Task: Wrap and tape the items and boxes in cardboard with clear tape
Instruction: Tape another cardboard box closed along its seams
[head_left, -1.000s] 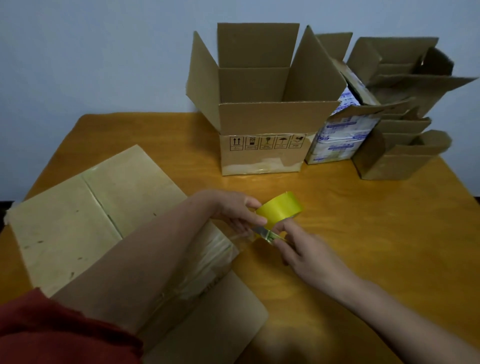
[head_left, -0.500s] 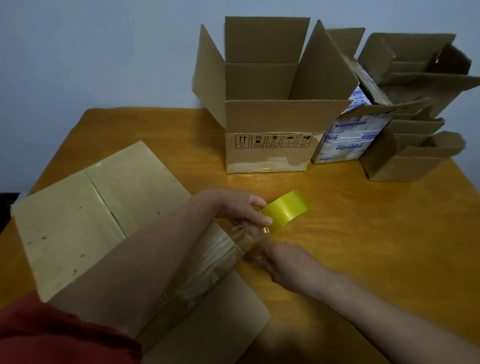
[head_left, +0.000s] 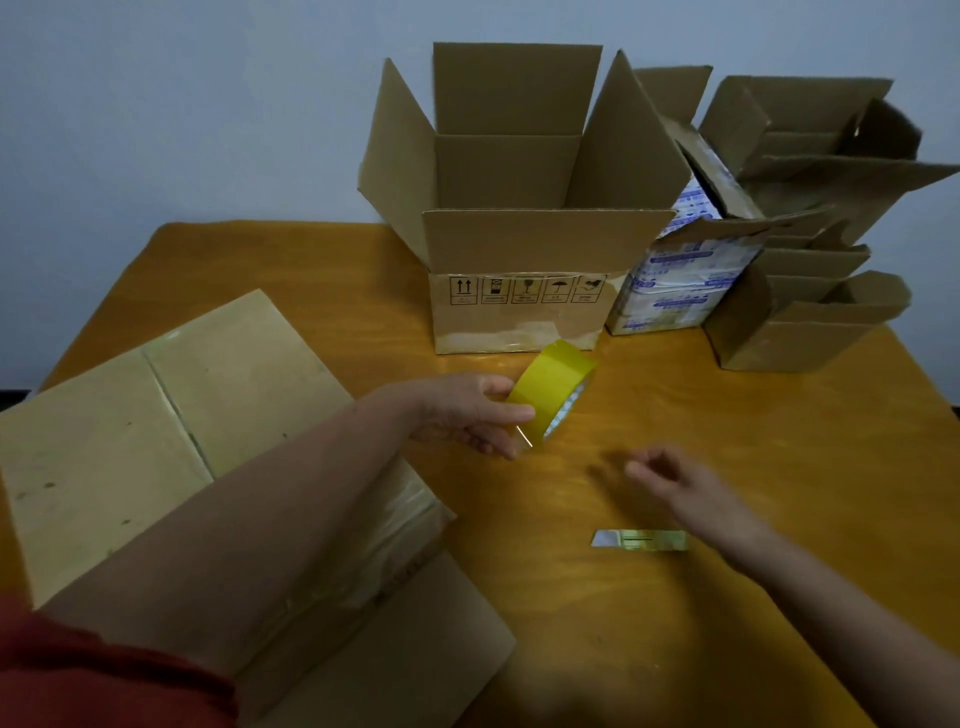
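Note:
My left hand (head_left: 470, 413) grips a yellow roll of tape (head_left: 553, 395) above the middle of the orange table (head_left: 727, 467). My right hand (head_left: 670, 475), blurred and with loosely curled fingers, holds nothing and hovers right of the roll. A small cutter blade (head_left: 639, 539) lies flat on the table just below that hand. Under my left forearm a flattened cardboard sheet (head_left: 156, 426) lies with a taped, wrapped bundle (head_left: 405, 525) on it, partly hidden by the arm.
An open cardboard box (head_left: 519, 249) with handling symbols stands at the back centre. Beside it on the right are a white printed carton (head_left: 675, 291) and several small open cardboard boxes (head_left: 810, 322), stacked. A pale wall rises behind the table.
My right hand has let go of the cutter, which now lies on the table, and has drawn away to the right. My left hand has lifted the tape roll slightly.

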